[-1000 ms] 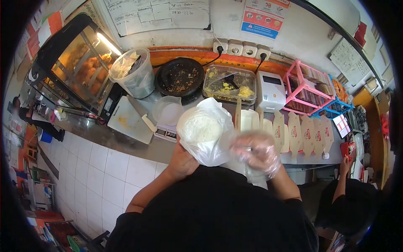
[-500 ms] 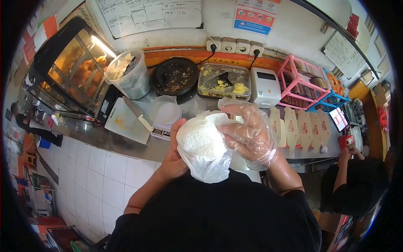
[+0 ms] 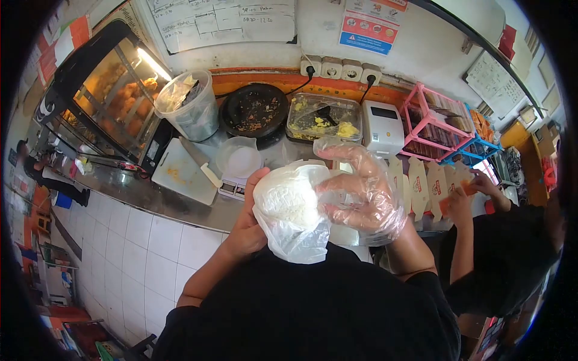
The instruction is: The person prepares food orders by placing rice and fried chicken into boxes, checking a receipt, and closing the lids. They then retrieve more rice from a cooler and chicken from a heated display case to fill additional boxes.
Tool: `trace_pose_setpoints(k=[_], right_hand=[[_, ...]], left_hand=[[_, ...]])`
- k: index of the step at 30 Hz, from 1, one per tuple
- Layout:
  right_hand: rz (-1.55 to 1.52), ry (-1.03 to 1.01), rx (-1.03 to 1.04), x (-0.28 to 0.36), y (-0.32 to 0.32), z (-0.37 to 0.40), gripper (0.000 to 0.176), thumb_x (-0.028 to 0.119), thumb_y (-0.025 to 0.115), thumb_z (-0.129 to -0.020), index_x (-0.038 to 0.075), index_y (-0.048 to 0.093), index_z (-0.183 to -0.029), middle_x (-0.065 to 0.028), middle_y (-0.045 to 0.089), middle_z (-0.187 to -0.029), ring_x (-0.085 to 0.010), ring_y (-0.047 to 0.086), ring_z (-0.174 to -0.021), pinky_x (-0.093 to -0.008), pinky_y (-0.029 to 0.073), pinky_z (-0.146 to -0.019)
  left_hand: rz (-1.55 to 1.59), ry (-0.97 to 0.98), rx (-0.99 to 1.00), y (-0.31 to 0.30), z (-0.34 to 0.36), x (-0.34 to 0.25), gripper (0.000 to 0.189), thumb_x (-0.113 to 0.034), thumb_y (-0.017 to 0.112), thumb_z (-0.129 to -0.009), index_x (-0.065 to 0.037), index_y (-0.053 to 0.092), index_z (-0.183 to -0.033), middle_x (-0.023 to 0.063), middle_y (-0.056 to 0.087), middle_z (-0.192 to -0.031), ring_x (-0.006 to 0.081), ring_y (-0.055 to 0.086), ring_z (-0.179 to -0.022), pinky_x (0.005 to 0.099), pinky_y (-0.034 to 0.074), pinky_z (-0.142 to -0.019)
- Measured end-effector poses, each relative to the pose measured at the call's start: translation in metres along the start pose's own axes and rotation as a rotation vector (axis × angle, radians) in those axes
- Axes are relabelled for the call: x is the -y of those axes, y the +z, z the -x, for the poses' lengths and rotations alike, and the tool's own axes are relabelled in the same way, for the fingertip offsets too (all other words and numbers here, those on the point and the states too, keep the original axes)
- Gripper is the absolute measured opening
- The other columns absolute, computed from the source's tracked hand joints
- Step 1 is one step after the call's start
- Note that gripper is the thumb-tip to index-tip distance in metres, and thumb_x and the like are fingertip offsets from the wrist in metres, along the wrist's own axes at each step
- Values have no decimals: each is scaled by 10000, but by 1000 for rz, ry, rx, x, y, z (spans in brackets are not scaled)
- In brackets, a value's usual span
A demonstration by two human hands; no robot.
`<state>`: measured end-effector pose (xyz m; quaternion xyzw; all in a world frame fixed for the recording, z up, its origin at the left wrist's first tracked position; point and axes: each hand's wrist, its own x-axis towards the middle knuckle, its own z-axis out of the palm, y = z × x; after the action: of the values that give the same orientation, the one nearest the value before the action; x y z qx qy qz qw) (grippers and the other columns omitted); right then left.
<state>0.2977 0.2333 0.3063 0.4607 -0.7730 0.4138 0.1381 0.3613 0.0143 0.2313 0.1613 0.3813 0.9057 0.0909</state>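
Note:
My left hand [image 3: 245, 225], bare, is closed around a white paper wrapper [image 3: 295, 243] from its left side. Inside the wrapper lies a rounded mound of what looks like white rice [image 3: 295, 198]. My right hand [image 3: 361, 189] wears a loose clear plastic glove. Its fingers are spread apart, and the tips of some rest at the right edge of the mound. Both hands are in front of my chest, over the counter's near edge. Behind the wrapper, a round white bowl [image 3: 241, 161] sits on a small scale [image 3: 232, 189].
A knife [image 3: 201, 162] lies on the cutting board [image 3: 171, 180], beside the lit food warmer [image 3: 114, 102]. Further along stand a plastic bucket [image 3: 195, 120], a black mortar [image 3: 256, 111], a food tub [image 3: 325, 135], a printer [image 3: 383, 129] and cartons [image 3: 436, 189]. A co-worker's hands [image 3: 466, 201] are at the right.
My right hand's fingers have spread wider beside the mound; my left hand keeps its grip. The co-worker's hands have moved left to the cartons, now with something orange.

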Motion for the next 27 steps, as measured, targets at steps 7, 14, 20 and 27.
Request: trace_pose_setpoints(k=[7, 14, 20, 27], right_hand=[[17, -66, 27, -6, 3, 2, 182, 123, 710, -691, 75, 642, -853, -145, 523, -1205, -342, 507, -1102, -440, 400, -916], [66, -83, 16, -3, -13, -8, 114, 156, 604, -721, 63, 561, -772, -152, 510, -1207, -347, 493, -1087, -451, 388, -909], [-124, -49, 58, -8, -25, -25, 147, 174, 543, -782, 39, 509, -830, -153, 541, -1074, -310, 539, -976, -382, 418, -844], [-1158, 450, 20, 60, -43, -24, 157, 206, 563, -853, 52, 559, -882, -114, 597, -826, -259, 584, -785, -354, 464, -760]], left_hand=[[28, -14, -11, 2, 0, -1, 861, -23, 640, -784, -196, 79, -1414, 91, 311, -1399, 264, 371, -1285, 426, 375, -1018], [-118, -146, -8, 6, -6, -8, 830, -181, 687, -776, -138, 150, -1406, 87, 379, -1346, 226, 424, -1235, 381, 373, -1009], [-208, -264, 115, 13, -15, -17, 871, -362, 737, -716, -46, 259, -1373, 81, 469, -1249, 181, 473, -1170, 313, 372, -976], [-154, -250, 550, 60, -18, -77, 859, -328, 759, -702, -15, 291, -1351, 91, 488, -1221, 170, 510, -1115, 303, 405, -934]])
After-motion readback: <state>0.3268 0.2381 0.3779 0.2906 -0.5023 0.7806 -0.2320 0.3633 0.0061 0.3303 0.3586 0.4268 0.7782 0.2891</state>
